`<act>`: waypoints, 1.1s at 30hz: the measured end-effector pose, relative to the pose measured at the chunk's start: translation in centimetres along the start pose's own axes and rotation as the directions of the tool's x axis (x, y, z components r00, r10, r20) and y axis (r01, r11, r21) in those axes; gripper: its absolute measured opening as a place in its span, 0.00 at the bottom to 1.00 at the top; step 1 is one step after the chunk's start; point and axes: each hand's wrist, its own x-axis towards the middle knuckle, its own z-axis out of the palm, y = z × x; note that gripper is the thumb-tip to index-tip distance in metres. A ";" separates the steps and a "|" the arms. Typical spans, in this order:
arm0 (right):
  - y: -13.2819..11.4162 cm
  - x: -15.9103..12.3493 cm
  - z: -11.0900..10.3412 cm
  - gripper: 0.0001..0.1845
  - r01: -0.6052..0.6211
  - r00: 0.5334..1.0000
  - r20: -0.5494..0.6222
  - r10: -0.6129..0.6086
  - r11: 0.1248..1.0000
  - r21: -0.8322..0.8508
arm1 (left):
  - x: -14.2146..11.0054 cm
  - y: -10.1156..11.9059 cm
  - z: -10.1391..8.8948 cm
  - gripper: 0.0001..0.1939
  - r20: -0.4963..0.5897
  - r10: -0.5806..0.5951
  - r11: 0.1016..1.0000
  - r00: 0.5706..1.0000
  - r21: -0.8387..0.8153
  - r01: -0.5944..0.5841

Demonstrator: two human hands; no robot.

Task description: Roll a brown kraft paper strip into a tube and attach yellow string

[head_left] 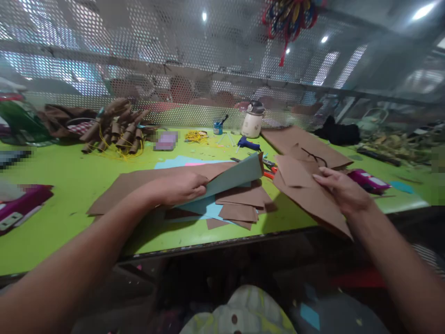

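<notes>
On the green worktop (66,171), a cream flask (252,124) with a dark lid is set close to a perforated metal screen (139,69). Just left of the flask, a small blue pot (218,129) is seen; farther left, yellow string (195,137) is tangled. In front of the flask, a blue glue gun (248,143) is laid. Well to its right, black cloth (339,131) is bunched up, and nearer the front edge a purple case (370,181) is placed. Far left of the flask, a green bottle (21,120) is partly cut off by the view. Above and right of it, a colourful ornament (292,17) is hung.
</notes>
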 end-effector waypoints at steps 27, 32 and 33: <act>-0.4 1.3 9.4 0.17 -0.284 0.857 0.390 0.336 0.941 -0.186 | -0.9 -0.8 -1.1 0.27 -0.061 0.251 0.948 0.966 -0.185 -0.258; -0.9 0.9 9.2 0.16 -0.283 0.845 0.384 0.372 0.921 -0.269 | -0.8 -1.1 -0.9 0.25 -0.045 0.223 0.960 0.974 -0.165 -0.227; -1.1 1.1 9.4 0.16 -0.271 0.846 0.384 0.370 0.918 -0.288 | -0.8 -1.2 -0.9 0.25 -0.048 0.221 0.962 0.974 -0.152 -0.226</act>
